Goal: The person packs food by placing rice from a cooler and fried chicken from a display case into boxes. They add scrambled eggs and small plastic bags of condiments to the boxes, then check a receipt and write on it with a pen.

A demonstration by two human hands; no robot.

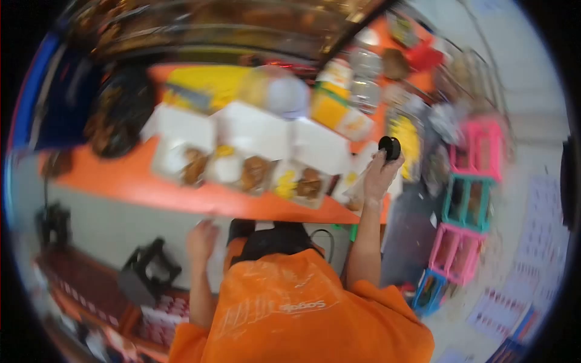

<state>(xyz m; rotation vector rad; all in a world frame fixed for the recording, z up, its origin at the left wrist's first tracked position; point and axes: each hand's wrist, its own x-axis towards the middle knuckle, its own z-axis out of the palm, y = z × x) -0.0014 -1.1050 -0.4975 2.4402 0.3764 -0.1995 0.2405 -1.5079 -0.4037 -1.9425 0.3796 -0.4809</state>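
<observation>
My right hand (381, 175) is closed on a small black round cup (389, 147), held over the right end of the orange table. Under that hand is an open white box (348, 187), partly hidden by it. To its left stand three more open white boxes: one with yellow pieces and browned meat (308, 183), one with white rice (227, 169) and meat, and one at the far left (175, 158) with similar food. My left hand (203, 239) hangs low just off the table's front edge, its fingers smeared by motion.
The orange table (121, 181) carries a dark pan of browned food (121, 115), a clear round container (284, 94), a yellow-and-white carton (339, 115) and a tray of yellow strips (404, 142). Pink crates (457, 254) and a teal crate (467, 202) stand at the right.
</observation>
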